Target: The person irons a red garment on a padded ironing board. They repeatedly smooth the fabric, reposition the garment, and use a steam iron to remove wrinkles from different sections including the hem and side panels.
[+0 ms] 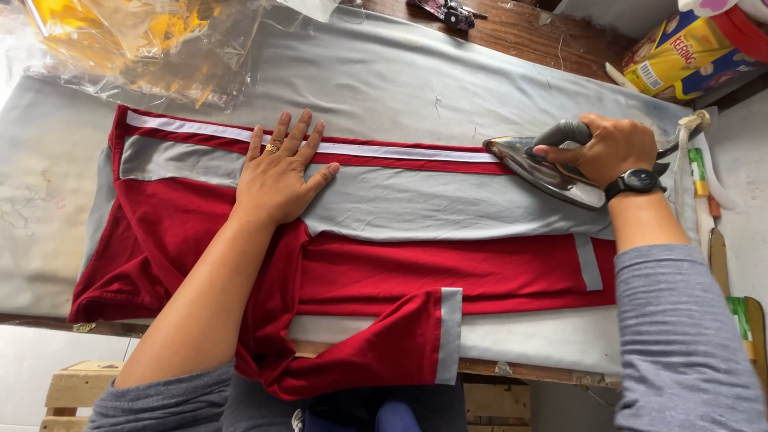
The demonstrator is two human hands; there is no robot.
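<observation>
A red garment [384,272] with grey panels and a white stripe lies spread across the grey padded ironing surface [384,72]. My left hand [276,172] presses flat on it, fingers spread, a ring on one finger, near the white stripe. My right hand [608,148], with a black wristwatch, grips the grey handle of a metal iron [532,168]. The iron rests on the garment's right end, its tip pointing left along the stripe. One sleeve hangs over the near edge.
Crumpled clear plastic wrapping with yellow contents [144,44] lies at the far left. A yellow carton [680,52] stands at the far right on the wooden table [544,32]. The iron's cord [692,128] runs off to the right. A wooden frame [72,392] sits below.
</observation>
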